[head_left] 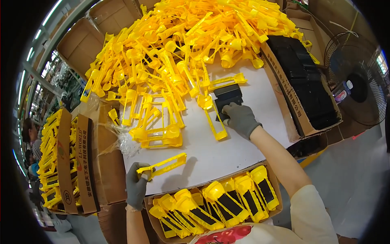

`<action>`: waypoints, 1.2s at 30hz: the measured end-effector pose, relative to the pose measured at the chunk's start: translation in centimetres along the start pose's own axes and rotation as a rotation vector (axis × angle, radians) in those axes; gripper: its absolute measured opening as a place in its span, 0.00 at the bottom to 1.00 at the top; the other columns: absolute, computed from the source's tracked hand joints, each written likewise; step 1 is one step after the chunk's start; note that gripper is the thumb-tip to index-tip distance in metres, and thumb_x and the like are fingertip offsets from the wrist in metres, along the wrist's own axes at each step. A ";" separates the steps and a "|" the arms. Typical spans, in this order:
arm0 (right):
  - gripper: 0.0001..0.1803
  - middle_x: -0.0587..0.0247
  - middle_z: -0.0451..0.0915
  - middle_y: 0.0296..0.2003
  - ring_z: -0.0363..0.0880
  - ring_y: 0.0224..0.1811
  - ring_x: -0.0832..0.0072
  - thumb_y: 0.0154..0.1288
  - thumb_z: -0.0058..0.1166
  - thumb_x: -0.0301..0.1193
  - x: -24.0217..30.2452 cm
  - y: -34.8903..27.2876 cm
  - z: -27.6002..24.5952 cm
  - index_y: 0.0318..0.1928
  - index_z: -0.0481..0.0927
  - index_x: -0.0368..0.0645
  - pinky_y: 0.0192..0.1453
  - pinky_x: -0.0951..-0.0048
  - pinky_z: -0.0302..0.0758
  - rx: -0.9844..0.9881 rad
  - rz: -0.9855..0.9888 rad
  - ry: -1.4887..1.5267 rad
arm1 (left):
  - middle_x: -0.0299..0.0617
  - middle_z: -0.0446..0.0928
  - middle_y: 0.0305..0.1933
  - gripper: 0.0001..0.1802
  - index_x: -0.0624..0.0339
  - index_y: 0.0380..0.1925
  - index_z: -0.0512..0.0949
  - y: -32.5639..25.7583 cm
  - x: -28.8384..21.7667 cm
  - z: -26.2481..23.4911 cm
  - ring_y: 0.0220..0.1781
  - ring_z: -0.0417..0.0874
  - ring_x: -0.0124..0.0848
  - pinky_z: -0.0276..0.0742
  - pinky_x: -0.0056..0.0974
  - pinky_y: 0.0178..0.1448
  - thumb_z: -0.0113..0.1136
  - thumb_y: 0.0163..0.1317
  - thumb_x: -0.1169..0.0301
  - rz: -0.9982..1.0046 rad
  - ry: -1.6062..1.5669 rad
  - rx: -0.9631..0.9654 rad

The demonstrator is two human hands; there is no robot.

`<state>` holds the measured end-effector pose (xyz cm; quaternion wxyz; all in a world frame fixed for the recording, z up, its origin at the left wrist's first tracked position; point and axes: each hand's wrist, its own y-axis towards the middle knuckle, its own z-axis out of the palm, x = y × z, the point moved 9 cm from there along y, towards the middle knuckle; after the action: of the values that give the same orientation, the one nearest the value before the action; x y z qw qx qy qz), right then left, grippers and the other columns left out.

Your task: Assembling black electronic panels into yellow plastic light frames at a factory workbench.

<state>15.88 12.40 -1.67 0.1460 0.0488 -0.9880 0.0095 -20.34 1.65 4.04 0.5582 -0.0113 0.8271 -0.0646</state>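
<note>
Brown cardboard boxes: one (302, 101) right with black parts, one (79, 162) left, printed flap.

A round black wire-caged floor fan (357, 83) stands at right beside an open brown cardboard box of black rectangular panels (302, 77), with a tall brown printed cardboard carton (83, 162) at left.

Factory assembly floor, small-parts packing kind. Shown by a huge heap of identical yellow plastic frames (178, 53) piled across a white desk (227, 150) from ten to one o'clock. At six o'clock, a cardboard carton (215, 203) packed with finished yellow pieces fitted with black panels, stood in neat rows. At three o'clock, another open carton (302, 81) filled with black panels. At nine o'clock, more cartons (65, 162) stuffed with the same yellow frames, another worker (30, 136) beside them. At two to three o'clock, an industrial floor fan (357, 85) on bare concrete floor (349, 179).
</note>
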 end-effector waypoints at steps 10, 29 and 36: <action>0.10 0.63 0.80 0.22 0.76 0.18 0.82 0.61 0.60 0.29 0.3 -10.8 -11.2 0.38 0.74 0.40 0.18 0.81 0.68 -0.238 0.223 1.048 | 0.57 0.80 0.48 0.17 0.69 0.52 0.75 -6.7 -2.6 4.5 0.38 0.87 0.38 0.85 0.30 0.39 0.57 0.64 0.73 -0.276 -0.591 -0.020; 0.12 0.53 0.82 0.25 0.83 0.26 0.59 0.66 0.56 0.34 11.9 -20.6 -6.2 0.43 0.75 0.40 0.28 0.66 0.76 -0.017 0.002 0.872 | 0.59 0.79 0.45 0.18 0.74 0.51 0.74 -11.2 -4.4 10.2 0.37 0.86 0.40 0.83 0.34 0.34 0.56 0.61 0.79 -0.323 -0.624 0.151; 0.22 0.60 0.81 0.23 0.80 0.22 0.59 0.62 0.61 0.48 11.0 -20.1 -8.0 0.43 0.75 0.44 0.25 0.66 0.74 -0.161 -0.116 0.530 | 0.46 0.83 0.38 0.14 0.70 0.48 0.79 -10.8 -5.2 11.1 0.36 0.87 0.33 0.85 0.31 0.37 0.60 0.61 0.82 -0.317 -0.512 0.133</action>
<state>9.71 -8.32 9.29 0.4031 0.0891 -0.9085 -0.0651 -8.68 -9.66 6.01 0.7310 -0.1196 0.6413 -0.2001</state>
